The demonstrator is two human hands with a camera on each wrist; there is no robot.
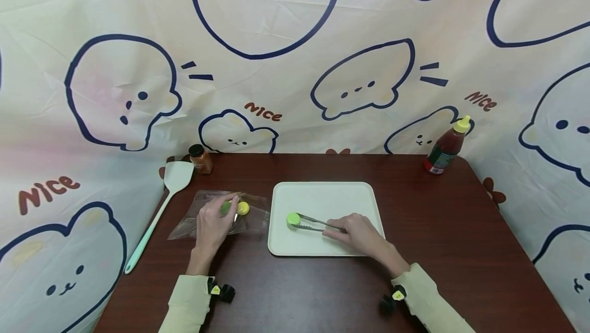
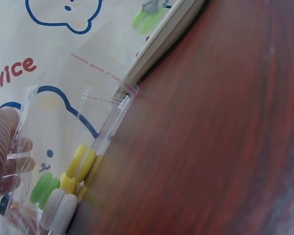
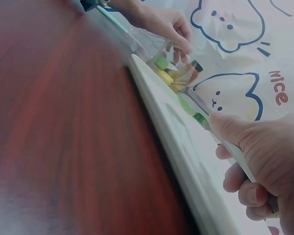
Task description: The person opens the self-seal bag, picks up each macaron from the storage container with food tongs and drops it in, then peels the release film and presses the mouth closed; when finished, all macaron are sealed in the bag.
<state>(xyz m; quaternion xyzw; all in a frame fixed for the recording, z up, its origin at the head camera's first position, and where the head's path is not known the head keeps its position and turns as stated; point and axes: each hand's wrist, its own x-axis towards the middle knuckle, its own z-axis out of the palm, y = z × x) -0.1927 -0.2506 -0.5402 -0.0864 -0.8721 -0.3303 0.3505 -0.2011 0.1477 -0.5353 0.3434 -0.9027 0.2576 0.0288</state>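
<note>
Fingers of the right hand (image 1: 354, 231) wrap metal tongs (image 1: 318, 220) near their handle end, the tongs' arms pinched in around one light green macaron (image 1: 293, 219). That macaron lies straight out from these fingertips, to the left, at the far end of the tongs, whose long axis runs nearly level across the tray with the tips toward the bag. The right hand is the nearer one; the left hand (image 1: 213, 223), beyond the macaron, grips the film of a clear plastic bag (image 1: 255, 219), fingers curled. The bag's flap points at the tray, and it holds another green macaron (image 2: 45, 190), yellow macarons (image 1: 243, 208) and a white one. Beneath the tongs is a shallow white tray (image 1: 329, 200); whether the held macaron touches it, I cannot tell. Bare tray extends behind it, and dark wooden table (image 1: 295, 292) lies in front, with the spatula (image 1: 178, 177) left of the bag.
</note>
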